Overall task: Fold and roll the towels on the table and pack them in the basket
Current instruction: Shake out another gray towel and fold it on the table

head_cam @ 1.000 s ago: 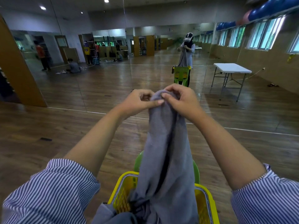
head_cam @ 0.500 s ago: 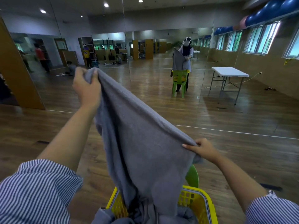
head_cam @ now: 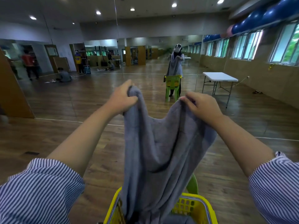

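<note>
A large grey towel (head_cam: pixel 160 152) hangs in front of me, held up by its top edge. My left hand (head_cam: pixel 121 99) grips one bunched corner at the upper left. My right hand (head_cam: pixel 202 105) pinches the other corner at about the same height, and the edge sags between them. The towel's lower end drops into a yellow plastic basket (head_cam: pixel 194 206) at the bottom of the view. More grey cloth lies inside the basket. A green chair back (head_cam: pixel 193 185) shows just behind the basket.
A mirror wall ahead reflects me, the towel and the green chair. A white folding table (head_cam: pixel 220 77) stands at the right near the windows. Wooden floor spreads all around. People sit and stand far off at the left.
My left hand dropped from high left toward the middle. My right hand rose and took the towel's other corner, so the towel now hangs from two level hands.
</note>
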### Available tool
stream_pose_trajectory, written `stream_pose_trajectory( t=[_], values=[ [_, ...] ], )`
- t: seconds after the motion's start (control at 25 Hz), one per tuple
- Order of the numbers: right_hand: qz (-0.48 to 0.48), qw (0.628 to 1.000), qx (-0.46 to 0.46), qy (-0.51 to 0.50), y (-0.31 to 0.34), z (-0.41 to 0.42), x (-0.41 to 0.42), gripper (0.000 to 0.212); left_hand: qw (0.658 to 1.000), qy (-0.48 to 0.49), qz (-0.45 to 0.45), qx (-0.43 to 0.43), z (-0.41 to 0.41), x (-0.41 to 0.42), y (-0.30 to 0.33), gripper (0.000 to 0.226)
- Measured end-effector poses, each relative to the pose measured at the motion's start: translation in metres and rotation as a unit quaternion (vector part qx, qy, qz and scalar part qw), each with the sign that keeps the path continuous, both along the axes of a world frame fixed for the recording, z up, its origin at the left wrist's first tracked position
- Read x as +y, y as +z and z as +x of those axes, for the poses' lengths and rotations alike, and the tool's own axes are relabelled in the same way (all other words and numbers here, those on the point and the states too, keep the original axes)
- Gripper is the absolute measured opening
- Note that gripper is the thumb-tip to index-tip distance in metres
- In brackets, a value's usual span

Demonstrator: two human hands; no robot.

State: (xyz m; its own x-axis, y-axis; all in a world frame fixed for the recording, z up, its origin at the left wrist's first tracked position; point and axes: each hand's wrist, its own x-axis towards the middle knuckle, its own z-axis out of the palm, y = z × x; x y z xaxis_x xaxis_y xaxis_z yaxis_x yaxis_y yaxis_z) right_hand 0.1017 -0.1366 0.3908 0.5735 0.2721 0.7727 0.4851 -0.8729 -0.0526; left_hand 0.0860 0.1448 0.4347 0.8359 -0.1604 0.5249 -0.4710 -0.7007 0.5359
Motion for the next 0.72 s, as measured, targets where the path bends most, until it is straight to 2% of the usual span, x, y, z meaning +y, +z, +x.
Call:
stream_pose_trajectory(
  t=[0.12, 0.24, 0.32, 0.4, 0.48, 0.56, 0.64, 0.72],
  values=[
    [-0.12, 0.99, -0.071, -0.009, 0.013, -0.006, 0.007, 0.037, 0.988, -0.037, 0.069, -0.132, 0.014, -0.015, 0.002, 0.019],
    [-0.165, 0.985, -0.056, 0.006, 0.022, -0.02, -0.004, 0.029, 0.982, -0.001, 0.035, -0.185, 0.025, -0.027, 0.001, 0.014],
    [-0.234, 0.971, -0.049, 0.005, 0.024, -0.027, -0.017, 0.024, 0.979, 0.006, 0.027, -0.203, 0.027, -0.04, -0.001, 0.013],
    [-0.28, 0.954, -0.083, -0.068, 0.025, -0.032, -0.036, 0.021, 0.98, -0.023, 0.007, -0.2, 0.029, -0.058, -0.002, 0.011],
    [-0.257, 0.936, -0.129, -0.201, 0.033, -0.041, -0.06, 0.007, 0.98, -0.03, 0.003, -0.196, 0.029, -0.08, -0.001, 0.01],
    [-0.215, 0.911, -0.156, -0.317, 0.042, -0.056, -0.085, 0.01, 0.977, -0.06, -0.017, -0.206, 0.026, -0.106, 0.001, 0.011],
    [-0.193, 0.883, -0.185, -0.385, 0.047, -0.078, -0.112, 0.013, 0.973, -0.076, -0.019, -0.217, 0.015, -0.139, 0.004, 0.012],
    [-0.177, 0.865, -0.197, -0.426, 0.048, -0.107, -0.138, 0.006, 0.972, -0.065, -0.006, -0.225, 0.0, -0.177, 0.005, 0.014]
  ],
)
